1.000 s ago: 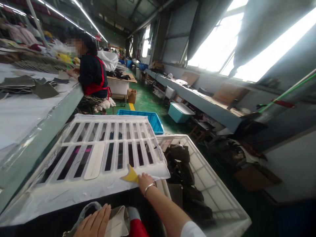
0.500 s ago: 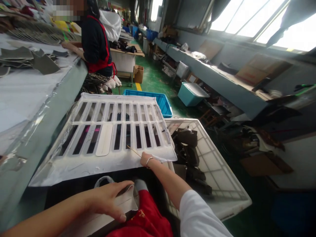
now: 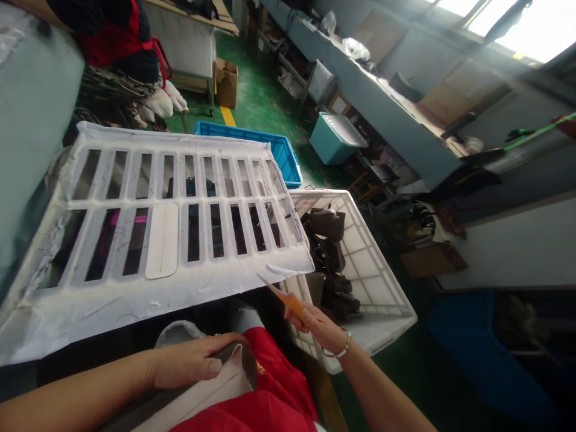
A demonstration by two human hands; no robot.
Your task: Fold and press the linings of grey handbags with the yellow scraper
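My left hand (image 3: 193,360) is wrapped over the folded edge of a dark grey piece with a pale lining (image 3: 207,390), low in the view above my red clothing. My right hand (image 3: 310,321) is closed on the orange handle of a thin pointed tool (image 3: 288,298), whose tip points up and left near the corner of a white slatted rack (image 3: 166,300). On the rack lies one pale strip with rounded corners (image 3: 162,241), touched by neither hand.
Right of the rack, a white crate (image 3: 378,282) holds several dark pouches (image 3: 327,224). Behind the rack is a blue crate (image 3: 288,159). A person in a red apron (image 3: 108,45) is at the upper left. A lidded turquoise box (image 3: 330,141) stands on the green floor.
The view has turned down and to the right. My right hand has moved away from the rack toward the white crate with the tool. My left hand has closed over the folded piece.
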